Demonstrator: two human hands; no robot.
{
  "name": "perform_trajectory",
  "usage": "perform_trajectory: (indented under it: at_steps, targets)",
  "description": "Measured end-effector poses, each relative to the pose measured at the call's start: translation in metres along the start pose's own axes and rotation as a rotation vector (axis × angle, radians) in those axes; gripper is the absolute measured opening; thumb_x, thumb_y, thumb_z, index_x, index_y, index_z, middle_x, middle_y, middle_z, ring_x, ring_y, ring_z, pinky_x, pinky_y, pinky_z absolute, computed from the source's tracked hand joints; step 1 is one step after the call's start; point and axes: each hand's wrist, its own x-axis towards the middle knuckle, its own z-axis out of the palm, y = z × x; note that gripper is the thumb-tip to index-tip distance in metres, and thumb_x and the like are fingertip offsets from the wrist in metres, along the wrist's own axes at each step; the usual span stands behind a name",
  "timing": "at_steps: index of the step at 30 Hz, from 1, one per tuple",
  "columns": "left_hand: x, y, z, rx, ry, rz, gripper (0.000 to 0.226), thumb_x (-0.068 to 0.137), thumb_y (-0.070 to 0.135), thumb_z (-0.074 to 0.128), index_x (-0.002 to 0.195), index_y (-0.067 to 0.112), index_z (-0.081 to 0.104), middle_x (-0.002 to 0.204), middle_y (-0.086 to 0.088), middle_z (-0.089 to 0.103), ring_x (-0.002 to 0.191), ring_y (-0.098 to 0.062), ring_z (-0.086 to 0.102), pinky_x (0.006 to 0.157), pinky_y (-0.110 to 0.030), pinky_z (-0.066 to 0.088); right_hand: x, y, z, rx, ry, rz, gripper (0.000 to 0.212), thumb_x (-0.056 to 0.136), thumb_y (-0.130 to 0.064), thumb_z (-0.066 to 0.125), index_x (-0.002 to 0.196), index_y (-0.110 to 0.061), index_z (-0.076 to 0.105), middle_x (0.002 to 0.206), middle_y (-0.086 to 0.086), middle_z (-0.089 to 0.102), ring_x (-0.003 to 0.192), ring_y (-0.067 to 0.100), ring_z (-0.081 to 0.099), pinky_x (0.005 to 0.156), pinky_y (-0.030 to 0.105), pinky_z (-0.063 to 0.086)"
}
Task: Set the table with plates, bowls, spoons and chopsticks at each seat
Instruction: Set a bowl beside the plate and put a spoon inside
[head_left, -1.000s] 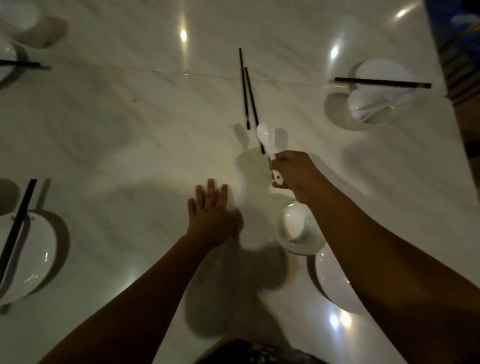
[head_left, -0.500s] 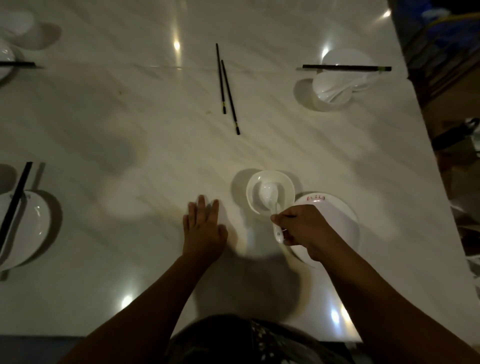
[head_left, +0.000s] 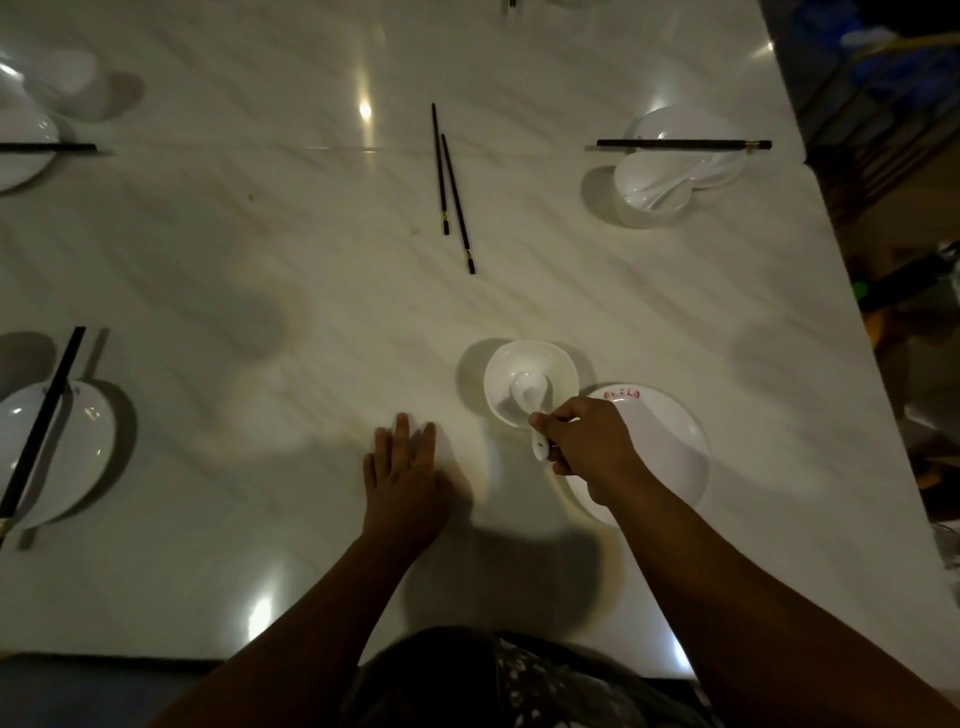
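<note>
My right hand (head_left: 589, 447) pinches the handle of a white ceramic spoon (head_left: 531, 397). The spoon's scoop lies inside a small white bowl (head_left: 530, 364) near the table's front edge. A white plate (head_left: 670, 447) with red lettering sits right of the bowl, partly under my right hand. My left hand (head_left: 402, 467) rests flat on the marble table (head_left: 260, 260), fingers straight, left of the bowl. A loose pair of black chopsticks (head_left: 452, 182) lies on the table's middle, beyond the bowl.
A set place with bowl, spoon, plate and chopsticks (head_left: 680, 144) lies across them at the far right. A plate with chopsticks (head_left: 39, 431) on it sits at the left, and another plate (head_left: 21, 145) at the far left. The table's right edge drops off beside dark furniture.
My right hand brought the spoon back from near the loose chopsticks and lowered its scoop into the bowl. The left hand stayed flat on the table.
</note>
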Motion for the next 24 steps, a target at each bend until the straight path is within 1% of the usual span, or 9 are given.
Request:
perform_trajectory:
  at_steps: [4, 7, 10, 14, 16, 18, 20, 22, 24]
  targets:
    - [0.007, 0.002, -0.003, 0.020, 0.032, -0.001, 0.066, 0.089, 0.039, 0.047, 0.147, 0.025, 0.020, 0.158, -0.014, 0.006, 0.145, -0.038, -0.001, 0.116, -0.051, 0.006, 0.001, -0.007, -0.007, -0.237, 0.029, -0.070, 0.031, 0.085, -0.038, 0.067, 0.087, -0.007, 0.066, 0.082, 0.012, 0.071, 0.073, 0.024, 0.067, 0.071, 0.035, 0.055]
    - [0.027, -0.002, -0.011, 0.037, 0.044, 0.036, 0.061, 0.087, 0.041, 0.046, 0.144, 0.028, 0.027, 0.157, -0.013, 0.013, 0.144, -0.037, 0.005, 0.116, -0.051, 0.010, 0.005, -0.024, -0.015, -0.459, 0.066, -0.174, 0.037, 0.085, -0.047, 0.063, 0.088, -0.010, 0.066, 0.078, 0.003, 0.067, 0.066, 0.012, 0.058, 0.062, 0.022, 0.041]
    - [0.059, -0.004, -0.026, 0.009, 0.121, 0.091, 0.056, 0.086, 0.042, 0.032, 0.139, 0.023, 0.038, 0.152, -0.014, 0.027, 0.143, -0.037, 0.016, 0.116, -0.050, 0.015, 0.025, -0.051, -0.014, -0.513, 0.086, -0.260, 0.029, 0.085, -0.050, 0.061, 0.088, -0.021, 0.062, 0.075, -0.010, 0.056, 0.065, 0.005, 0.051, 0.061, 0.020, 0.036]
    - [0.119, 0.002, -0.057, -0.065, 0.218, 0.076, 0.056, 0.090, 0.040, 0.036, 0.141, 0.016, 0.036, 0.151, -0.013, 0.031, 0.143, -0.031, 0.018, 0.117, -0.042, 0.012, 0.080, -0.093, 0.005, -0.494, 0.087, -0.362, 0.026, 0.087, -0.046, 0.061, 0.088, -0.020, 0.062, 0.073, -0.011, 0.053, 0.068, 0.007, 0.050, 0.058, 0.019, 0.036]
    - [0.151, 0.004, -0.074, -0.149, 0.269, 0.032, 0.060, 0.086, 0.046, 0.034, 0.140, 0.020, 0.038, 0.150, -0.011, 0.032, 0.141, -0.031, 0.021, 0.115, -0.042, 0.017, 0.115, -0.113, 0.018, -0.498, 0.083, -0.382, 0.023, 0.088, -0.042, 0.061, 0.090, -0.019, 0.064, 0.079, -0.007, 0.057, 0.072, 0.009, 0.051, 0.065, 0.021, 0.037]
    - [0.183, 0.007, -0.087, -0.255, 0.268, -0.010, 0.052, 0.088, 0.037, 0.045, 0.139, 0.025, 0.039, 0.150, -0.011, 0.029, 0.140, -0.032, 0.022, 0.114, -0.044, 0.021, 0.152, -0.128, 0.034, -0.530, 0.077, -0.389, 0.020, 0.090, -0.037, 0.060, 0.093, -0.017, 0.063, 0.090, -0.001, 0.064, 0.079, 0.012, 0.055, 0.071, 0.022, 0.038]
    - [0.213, 0.011, -0.098, -0.233, 0.266, 0.007, 0.049, 0.090, 0.030, 0.047, 0.138, 0.027, 0.039, 0.149, -0.009, 0.032, 0.139, -0.031, 0.024, 0.113, -0.045, 0.022, 0.185, -0.141, 0.049, -0.545, 0.072, -0.381, 0.021, 0.090, -0.034, 0.059, 0.099, -0.016, 0.062, 0.103, 0.003, 0.067, 0.094, 0.020, 0.061, 0.077, 0.026, 0.043]
    - [0.242, 0.014, -0.106, -0.194, 0.270, 0.036, 0.047, 0.091, 0.028, 0.045, 0.138, 0.026, 0.039, 0.147, -0.007, 0.037, 0.137, -0.029, 0.030, 0.112, -0.044, 0.025, 0.208, -0.153, 0.065, -0.567, 0.074, -0.356, 0.030, 0.090, -0.036, 0.059, 0.111, -0.016, 0.060, 0.114, 0.005, 0.065, 0.106, 0.025, 0.060, 0.090, 0.033, 0.047]
    - [0.268, 0.019, -0.112, -0.157, 0.271, 0.054, 0.045, 0.092, 0.024, 0.044, 0.137, 0.024, 0.040, 0.144, -0.008, 0.040, 0.134, -0.029, 0.035, 0.110, -0.043, 0.028, 0.226, -0.164, 0.079, -0.671, 0.102, -0.348, 0.034, 0.088, -0.037, 0.059, 0.116, -0.018, 0.057, 0.115, 0.005, 0.063, 0.108, 0.027, 0.059, 0.093, 0.038, 0.046]
